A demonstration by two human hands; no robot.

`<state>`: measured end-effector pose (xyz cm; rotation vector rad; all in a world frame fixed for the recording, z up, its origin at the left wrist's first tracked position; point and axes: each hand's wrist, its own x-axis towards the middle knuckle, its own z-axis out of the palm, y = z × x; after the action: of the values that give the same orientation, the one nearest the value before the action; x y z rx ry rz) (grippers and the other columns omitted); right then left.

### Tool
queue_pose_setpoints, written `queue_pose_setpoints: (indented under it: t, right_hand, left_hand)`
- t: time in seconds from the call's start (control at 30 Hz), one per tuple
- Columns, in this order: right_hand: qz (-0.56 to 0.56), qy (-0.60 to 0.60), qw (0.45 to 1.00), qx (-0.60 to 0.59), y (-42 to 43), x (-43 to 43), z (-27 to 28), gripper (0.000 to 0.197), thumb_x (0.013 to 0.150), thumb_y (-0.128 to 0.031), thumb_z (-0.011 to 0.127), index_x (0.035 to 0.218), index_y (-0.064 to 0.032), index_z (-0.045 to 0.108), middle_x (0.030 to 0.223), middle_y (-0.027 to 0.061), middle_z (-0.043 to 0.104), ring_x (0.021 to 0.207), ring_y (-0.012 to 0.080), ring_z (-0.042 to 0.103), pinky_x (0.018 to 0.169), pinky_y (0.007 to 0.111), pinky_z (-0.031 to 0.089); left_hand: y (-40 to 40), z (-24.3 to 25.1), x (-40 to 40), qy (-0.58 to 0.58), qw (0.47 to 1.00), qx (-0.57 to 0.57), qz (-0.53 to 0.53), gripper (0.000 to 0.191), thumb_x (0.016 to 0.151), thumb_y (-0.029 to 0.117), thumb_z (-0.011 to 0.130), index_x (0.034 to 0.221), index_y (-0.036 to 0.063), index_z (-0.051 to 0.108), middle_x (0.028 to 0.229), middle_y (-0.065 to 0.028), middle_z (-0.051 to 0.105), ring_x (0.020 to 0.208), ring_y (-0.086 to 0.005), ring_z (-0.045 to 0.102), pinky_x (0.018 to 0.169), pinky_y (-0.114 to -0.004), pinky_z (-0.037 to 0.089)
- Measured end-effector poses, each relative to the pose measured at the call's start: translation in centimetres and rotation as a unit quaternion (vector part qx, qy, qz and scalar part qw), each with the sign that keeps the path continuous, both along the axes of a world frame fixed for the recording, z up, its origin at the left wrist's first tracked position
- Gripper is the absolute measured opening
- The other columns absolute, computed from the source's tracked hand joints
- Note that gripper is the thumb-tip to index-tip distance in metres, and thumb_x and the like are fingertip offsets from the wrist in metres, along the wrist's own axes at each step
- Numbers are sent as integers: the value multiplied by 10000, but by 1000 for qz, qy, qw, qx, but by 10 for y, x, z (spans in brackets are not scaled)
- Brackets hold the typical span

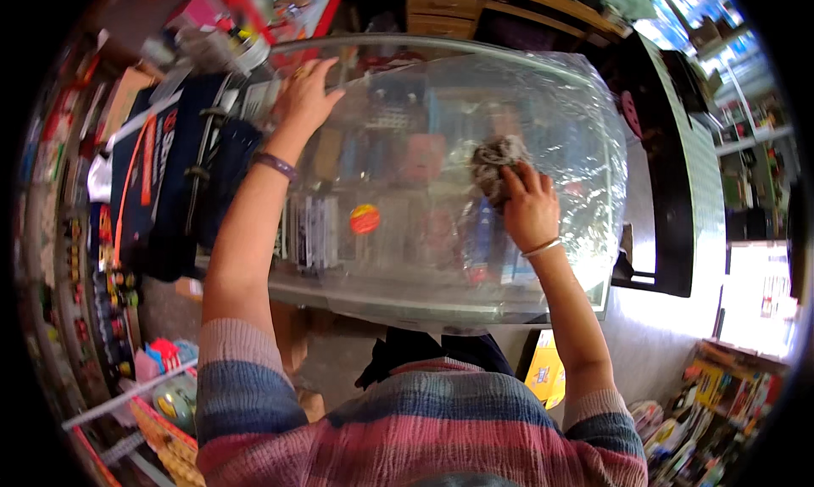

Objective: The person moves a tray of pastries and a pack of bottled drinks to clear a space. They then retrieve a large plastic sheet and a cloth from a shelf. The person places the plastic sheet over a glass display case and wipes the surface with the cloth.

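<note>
A glass display counter stands before me, its top partly covered by a clear plastic sheet that wrinkles and shines at the right. My right hand presses a crumpled grey-brown cloth onto the sheet, right of the counter's middle. Near the far left corner, my left hand is spread with its fingers apart and holds nothing; whether it touches the glass I cannot tell. A round red and yellow sticker shows left of the middle. Boxes and other goods appear blurred through the glass.
Dark blue bags lie against the counter's left side. Beyond the far edge is a wooden desk with drawers. A black-sided table stands at the right. A yellow box is below the near right edge. Stocked shelves line the left.
</note>
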<state>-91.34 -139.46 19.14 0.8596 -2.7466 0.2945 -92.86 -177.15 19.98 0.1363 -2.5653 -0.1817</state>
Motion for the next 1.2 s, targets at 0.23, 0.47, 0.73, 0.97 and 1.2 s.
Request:
queue_pose_setpoints:
  t: [0.23,0.47,0.73,0.97,1.2]
  right_hand:
    - [98,-156,958,-219,-14,-32,20,431,667,-10,458,1079,-77,566,1037,155,559,943,326,539,825,364,439]
    - [346,-87,895,-269,-202,-17,42,410,715,-65,502,1123,-95,531,1125,133,528,1018,342,485,899,376,389]
    - [480,-42,876,19,-155,100,0,315,683,-157,554,986,-214,616,1186,-31,487,1049,229,436,848,369,371]
    - [475,-597,646,22,-26,90,37,309,595,13,486,839,-75,654,890,75,635,858,243,556,781,352,437]
    - [216,-436,811,-326,-114,42,77,515,704,46,401,1203,-55,479,1224,119,474,1083,230,483,880,312,410]
  left_hand:
    - [-74,-34,91,-206,970,61,-117,385,769,22,513,1149,84,525,1209,-96,507,1159,-252,438,974,-341,340]
    - [-79,-46,87,-216,944,231,-94,456,792,-12,456,1233,98,442,1250,-91,471,1141,-258,452,940,-332,369]
    - [-88,-66,95,-133,947,251,-148,419,854,101,472,1268,90,409,1284,-59,449,1187,-219,415,978,-317,323]
    - [-86,-68,91,-134,961,194,-144,457,839,152,531,1278,116,405,1289,-54,444,1192,-223,406,979,-329,324]
    - [-92,-76,94,-106,972,150,-144,457,836,155,541,1274,128,411,1288,-50,443,1194,-223,403,980,-333,326]
